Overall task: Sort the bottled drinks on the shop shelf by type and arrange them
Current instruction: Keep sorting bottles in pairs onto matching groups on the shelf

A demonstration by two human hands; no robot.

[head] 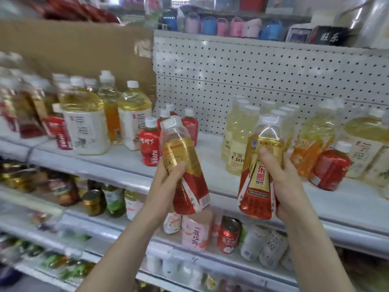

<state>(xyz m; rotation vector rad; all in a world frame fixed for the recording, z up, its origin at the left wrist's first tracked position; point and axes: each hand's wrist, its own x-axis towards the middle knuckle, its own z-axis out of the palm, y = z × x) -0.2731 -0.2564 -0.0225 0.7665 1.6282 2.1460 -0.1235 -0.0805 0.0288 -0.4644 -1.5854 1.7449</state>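
My left hand (pixel 168 175) grips a gold-and-red energy drink bottle (pixel 185 165) with a white cap, tilted to the left. My right hand (pixel 282 180) grips a second bottle of the same kind (pixel 260 178), held nearly upright. Both bottles hang in front of the white shelf (pixel 210 144), over a bare stretch of it. Small red juice bottles (pixel 149 142) stand just left of that stretch. Pale yellow drink bottles (pixel 237 140) stand just behind the right-hand bottle.
Large yellow tea bottles (pixel 84 121) stand at the left of the shelf, more tea bottles (pixel 364 140) and a tipped red juice bottle (pixel 330 167) at the right. A white pegboard (pixel 252 76) backs the shelf. Lower shelves hold cans (pixel 228 234) and other drinks.
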